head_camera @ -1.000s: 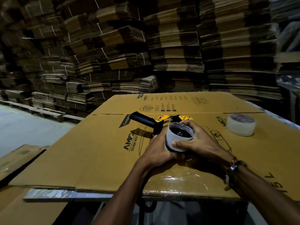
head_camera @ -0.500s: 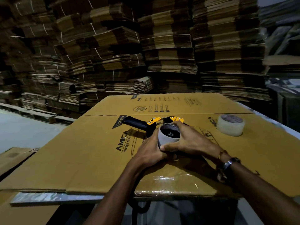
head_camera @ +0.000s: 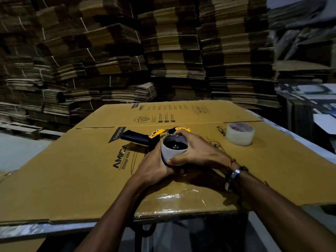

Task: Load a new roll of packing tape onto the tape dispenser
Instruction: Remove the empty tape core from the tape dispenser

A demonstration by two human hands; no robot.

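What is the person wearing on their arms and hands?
Both forearms are bare, with no sleeves showing and no gloves on the left hand or right hand. The right wrist wears a dark band with a shiny metal piece and a thin orange thread bracelet. The left wrist shows nothing.

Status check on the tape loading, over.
Both hands, left hand and right hand, gripping tape roll at the dispenser. Seating unclear. Second roll sits apart; nothing blocking.

The setting is a carton warehouse or packing area. Beyond the hands, tied bundles of flattened cardboard boxes (head_camera: 116,57) stack high across the background. A printed flat carton (head_camera: 72,179) under the hands serves as the work surface.
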